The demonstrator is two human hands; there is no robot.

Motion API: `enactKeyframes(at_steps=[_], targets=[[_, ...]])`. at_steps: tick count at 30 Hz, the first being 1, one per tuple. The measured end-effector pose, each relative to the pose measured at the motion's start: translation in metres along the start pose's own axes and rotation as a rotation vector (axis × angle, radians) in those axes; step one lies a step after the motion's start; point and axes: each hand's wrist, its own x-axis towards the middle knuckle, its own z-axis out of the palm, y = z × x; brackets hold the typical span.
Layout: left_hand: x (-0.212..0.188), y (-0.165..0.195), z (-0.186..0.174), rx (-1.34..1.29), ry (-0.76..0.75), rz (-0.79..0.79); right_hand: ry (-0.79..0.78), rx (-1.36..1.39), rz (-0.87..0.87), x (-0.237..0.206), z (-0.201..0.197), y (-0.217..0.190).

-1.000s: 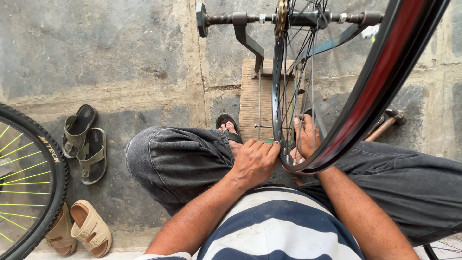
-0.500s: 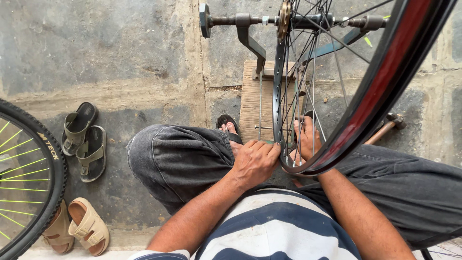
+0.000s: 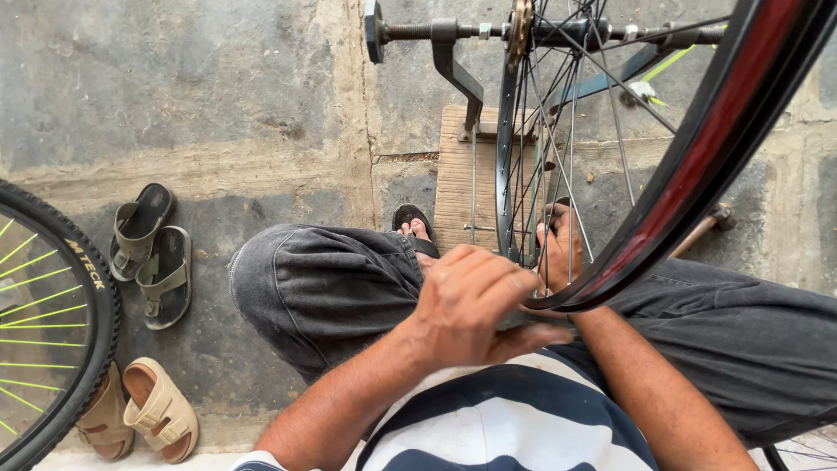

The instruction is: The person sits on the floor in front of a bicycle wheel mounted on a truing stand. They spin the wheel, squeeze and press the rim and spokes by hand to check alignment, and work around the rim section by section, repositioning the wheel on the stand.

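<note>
The bicycle wheel (image 3: pixel 558 174) is kept in its stand; since a moment ago the left hand (image 3: pixel 475 305) stays curled on the rim's near edge, the right hand (image 3: pixel 558 249) pinching spokes (grip partly hidden).

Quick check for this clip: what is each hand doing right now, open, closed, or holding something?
Left hand: fingers curled closed against the wheel rim; what they pinch cannot be told.
Right hand: closed among the spokes, apparently gripping one.

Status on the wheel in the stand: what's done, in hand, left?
Done: wheel sits on the stand's axle, spokes laced. In hand: left hand grips the rim's near edge; right hand is in among the spokes. Left: the rim carries no tyre; spoke tension can't be judged.
</note>
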Motion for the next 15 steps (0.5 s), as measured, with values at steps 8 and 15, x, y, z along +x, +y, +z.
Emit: enactKeyframes(at_steps=[8,15], targets=[[-0.032,-0.038,0.038,0.348,-0.295,-0.120,0.025,-0.135,-0.120,0.001,0.004,-0.001],[-0.058,-0.048,0.058,0.263,-0.208,-0.132,-0.030,-0.054,-0.142,0.002,0.004,-0.010]])
